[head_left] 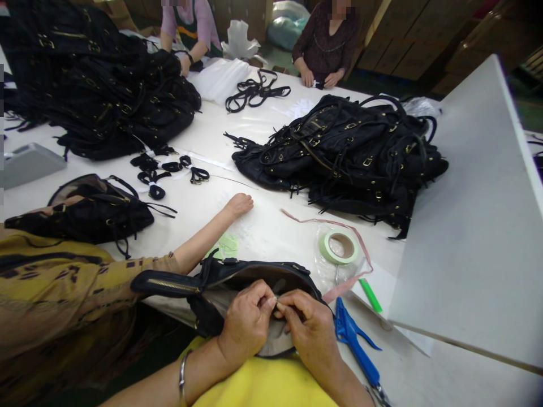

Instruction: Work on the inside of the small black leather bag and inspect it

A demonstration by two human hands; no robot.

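An open black handbag [237, 277] with a gold zipper lies at the near table edge, against my lap. My left hand [246, 322] and my right hand [307, 328] meet at its open mouth. Both are closed in a pinch on the grey lining [275, 339], fingertips touching around something small that I cannot make out. A bangle sits on my left wrist.
A co-worker's arm [207, 232] stretches over the white table [263, 135] from the left. A tape roll [338, 247], green lighter [370, 295] and blue clippers [354, 342] lie right of the bag. Heaps of black bags [339, 152] and straps [254, 90] lie beyond. A white board [470, 215] leans at right. Two people work opposite.
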